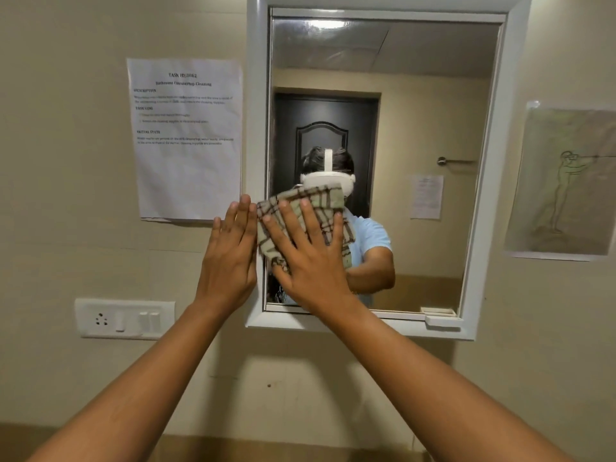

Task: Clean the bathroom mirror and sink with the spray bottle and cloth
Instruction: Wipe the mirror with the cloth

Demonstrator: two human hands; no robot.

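Right hand (308, 258) is flat on the checked cloth (328, 208), fingers straight and spread wide, pressing it against the lower left part of the mirror (416, 111), with the cloth's edge lapping onto the white frame (496, 181). Left hand (230, 258) is up just beside it, fingers straight and close together, palm laid against the wall and the frame's left edge, holding nothing, fingertips just under the printed sheet (186, 138) taped to the wall.

light: soft, warm, even | glare: mirror (383, 95) top | blur: slight | edges: wide-angle bowing
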